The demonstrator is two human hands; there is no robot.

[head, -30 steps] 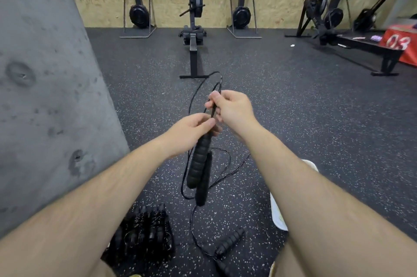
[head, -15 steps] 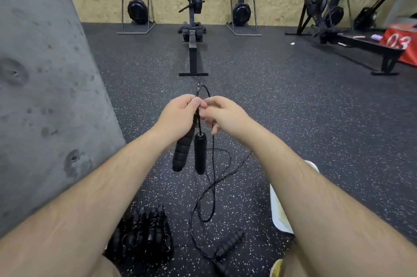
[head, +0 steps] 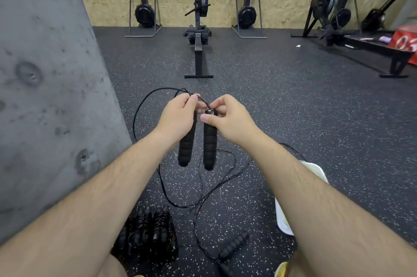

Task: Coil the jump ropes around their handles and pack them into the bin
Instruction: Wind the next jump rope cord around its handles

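Left grip (head: 178, 116) curls round the left handle (head: 185, 150) — right grip (head: 228, 118), just beside it, pinches the right handle (head: 210, 145) at its top.

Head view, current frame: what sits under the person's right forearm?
A white bin on the floor; only its edges show either side of the right forearm. A thin black cord runs toward it. The bin's contents are covered by the arm.

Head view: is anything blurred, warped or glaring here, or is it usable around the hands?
Head view: left hand, right hand and the two handles are sharp; lighting is soft and even, no glare; wide-angle warp swells the forearms and tilts the concrete pillar; the red box at the right edge is smeared.
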